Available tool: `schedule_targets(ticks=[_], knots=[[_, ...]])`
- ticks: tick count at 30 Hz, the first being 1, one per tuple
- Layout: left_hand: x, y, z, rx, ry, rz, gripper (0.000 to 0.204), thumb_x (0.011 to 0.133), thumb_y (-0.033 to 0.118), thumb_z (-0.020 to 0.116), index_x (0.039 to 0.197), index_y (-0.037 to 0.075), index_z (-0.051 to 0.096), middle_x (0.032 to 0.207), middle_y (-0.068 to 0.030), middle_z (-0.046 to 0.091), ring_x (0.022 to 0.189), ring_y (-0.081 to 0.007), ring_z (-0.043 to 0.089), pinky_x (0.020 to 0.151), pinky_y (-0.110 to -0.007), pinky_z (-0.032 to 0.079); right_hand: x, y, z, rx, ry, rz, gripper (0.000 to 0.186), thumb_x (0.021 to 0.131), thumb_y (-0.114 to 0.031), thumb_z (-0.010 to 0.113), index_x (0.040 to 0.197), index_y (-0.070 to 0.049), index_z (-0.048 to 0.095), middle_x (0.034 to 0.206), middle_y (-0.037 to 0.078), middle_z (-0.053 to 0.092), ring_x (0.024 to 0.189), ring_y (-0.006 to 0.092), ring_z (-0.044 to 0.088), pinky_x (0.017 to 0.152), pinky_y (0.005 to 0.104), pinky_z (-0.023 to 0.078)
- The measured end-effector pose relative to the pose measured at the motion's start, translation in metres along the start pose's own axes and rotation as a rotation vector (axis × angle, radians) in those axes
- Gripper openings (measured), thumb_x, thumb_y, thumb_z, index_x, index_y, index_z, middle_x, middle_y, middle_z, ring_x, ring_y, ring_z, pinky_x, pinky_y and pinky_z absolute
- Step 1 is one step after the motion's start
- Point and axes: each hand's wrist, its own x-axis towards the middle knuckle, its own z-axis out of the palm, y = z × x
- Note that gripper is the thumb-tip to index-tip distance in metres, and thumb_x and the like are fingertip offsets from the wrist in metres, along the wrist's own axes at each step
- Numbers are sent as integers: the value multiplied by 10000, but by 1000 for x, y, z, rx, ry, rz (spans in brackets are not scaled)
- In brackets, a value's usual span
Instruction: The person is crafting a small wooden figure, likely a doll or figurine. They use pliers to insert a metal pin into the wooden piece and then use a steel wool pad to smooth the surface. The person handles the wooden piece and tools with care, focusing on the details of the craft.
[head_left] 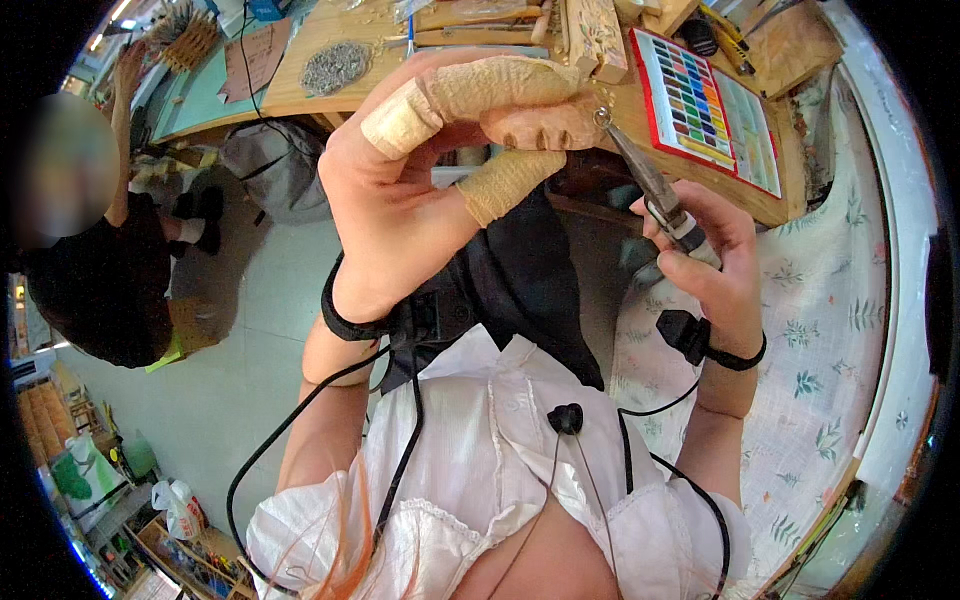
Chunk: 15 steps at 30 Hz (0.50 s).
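My left hand [385, 200], its thumb and fingers wrapped in tan tape, is closed around a small carved wooden piece [540, 128] with notches along its lower side. In my right hand [728, 255] is a pair of pliers [655, 185], gripped by the handles with the jaws pointing up and left. At the jaw tips a small shiny metal ring [602, 116] shows, close beside the right end of the wooden piece. Whether the ring touches the wood I cannot tell. Black straps circle both my wrists.
Beyond my hands stands a wooden workbench [480, 75] with a coil of metal wool [337, 68], carving tools [475, 35], a wooden block [597, 35] and an open paint set [690, 100]. Patterned cloth [800, 330] hangs at right. Another person [95, 270] sits at left. Black cables run along my arms.
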Motion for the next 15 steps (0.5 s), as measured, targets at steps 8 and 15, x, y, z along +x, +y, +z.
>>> schedule_targets(ticks=[8,15], knots=[[0,2,-6,-134,-74,-85,481,631,-1,829,1068,-35,631,1088,-132,637,1028,-211,596,907,-339,482,-4,-7,-1,-10,-5,9,447,726,-137,723,1117,33,587,1005,38,618,942,106,568,887,255,431],[12,4,-14,-236,-197,-115,419,655,-42,797,1032,-28,613,1072,-145,610,1020,-252,599,880,-358,495,-7,-19,-6,-126,-12,3,435,710,-150,723,1088,19,590,974,30,618,883,104,568,830,250,449]])
